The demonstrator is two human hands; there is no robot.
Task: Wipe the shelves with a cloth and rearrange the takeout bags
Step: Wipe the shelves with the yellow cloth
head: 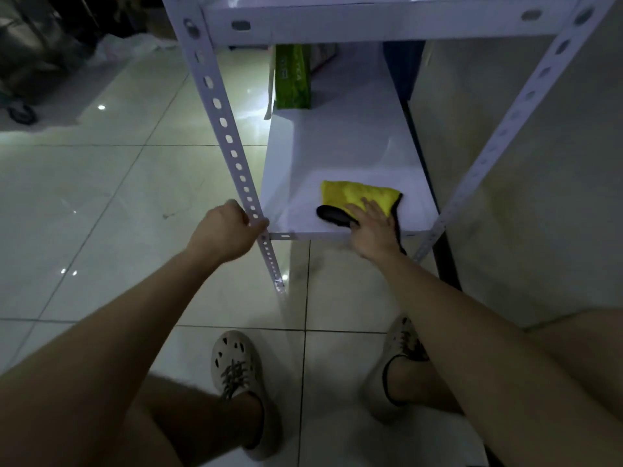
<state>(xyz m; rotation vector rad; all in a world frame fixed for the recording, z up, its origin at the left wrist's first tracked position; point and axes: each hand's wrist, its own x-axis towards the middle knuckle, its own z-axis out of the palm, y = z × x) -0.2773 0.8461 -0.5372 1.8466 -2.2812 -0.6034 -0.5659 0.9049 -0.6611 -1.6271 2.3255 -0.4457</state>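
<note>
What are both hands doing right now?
Left hand: grips the rack's front upright.
Right hand: open, pressing flat on the yellow cloth.

The room is dim. The floor (101,197) is laid with large, pale, glossy tiles with thin dark joints. Small bright light spots (101,107) reflect in it at the left, and a wider glare (249,106) lies farther back. A plain pale wall (539,163) rises on the right. At the far left stands dark, bulky gear (30,45) with a black wheel (22,113) under it, too dark to identify. Crumpled clear plastic (128,45) lies beside it.
</note>
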